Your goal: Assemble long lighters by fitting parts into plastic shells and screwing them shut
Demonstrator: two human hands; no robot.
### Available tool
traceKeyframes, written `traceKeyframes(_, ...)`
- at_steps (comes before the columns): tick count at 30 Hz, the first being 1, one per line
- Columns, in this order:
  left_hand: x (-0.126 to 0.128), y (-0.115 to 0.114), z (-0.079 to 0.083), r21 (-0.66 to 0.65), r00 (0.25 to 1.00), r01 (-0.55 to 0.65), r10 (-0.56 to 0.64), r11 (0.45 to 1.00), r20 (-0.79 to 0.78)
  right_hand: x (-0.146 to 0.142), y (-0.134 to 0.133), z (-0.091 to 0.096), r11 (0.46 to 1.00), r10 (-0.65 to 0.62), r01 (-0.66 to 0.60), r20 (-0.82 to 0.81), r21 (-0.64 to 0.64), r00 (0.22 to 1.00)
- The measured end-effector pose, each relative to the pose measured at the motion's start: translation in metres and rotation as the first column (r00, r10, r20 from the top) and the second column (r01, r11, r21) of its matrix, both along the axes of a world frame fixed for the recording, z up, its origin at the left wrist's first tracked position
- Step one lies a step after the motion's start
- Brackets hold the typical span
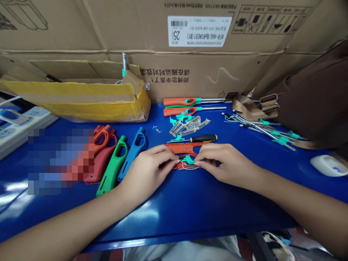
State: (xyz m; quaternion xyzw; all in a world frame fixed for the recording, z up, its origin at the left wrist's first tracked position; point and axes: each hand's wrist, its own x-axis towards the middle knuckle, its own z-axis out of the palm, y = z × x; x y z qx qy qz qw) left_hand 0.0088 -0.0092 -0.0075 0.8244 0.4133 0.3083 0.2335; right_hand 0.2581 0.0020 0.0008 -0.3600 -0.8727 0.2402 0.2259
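Note:
My left hand [152, 165] pinches a small black part [181, 158] with a thin white wire [187, 168] looping below it. Thumb and forefinger of my right hand [224, 165] close on the right end of a teal trigger [188, 159], which lies between both hands. Under the fingers is one orange lighter shell half [176, 166], partly hidden by them. Just behind it lies the other orange shell half [181, 148]. A black-and-yellow screwdriver [203, 138] rests behind that half, beside a loose teal trigger [177, 138].
Orange lighters [179, 111], clear fuel tanks [190, 126] and tiny white pieces [157, 129] lie further back. Left are green [112, 166], blue [133, 154] and red shells [99, 163], plus a yellow-taped box [108, 105]. Right are metal lighter tubes [268, 132] and a white device [328, 165].

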Motion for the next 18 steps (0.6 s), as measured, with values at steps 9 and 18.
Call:
traceKeyframes(9, -0.0039, 0.0002, -0.0041, 0.166, 0.994, 0.04, -0.021, 0.985, -0.111, -0.0016, -0.0037, 0.0002, 0.998, -0.046, 0.046, 0.008, 0.052, 0.999)
traceKeyframes(18, -0.0008, -0.0079, 0.0026, 0.138, 0.972, 0.024, 0.01, 0.99, -0.236, -0.0024, -0.004, -0.0024, 0.993, -0.064, 0.06, 0.04, 0.098, 0.997)
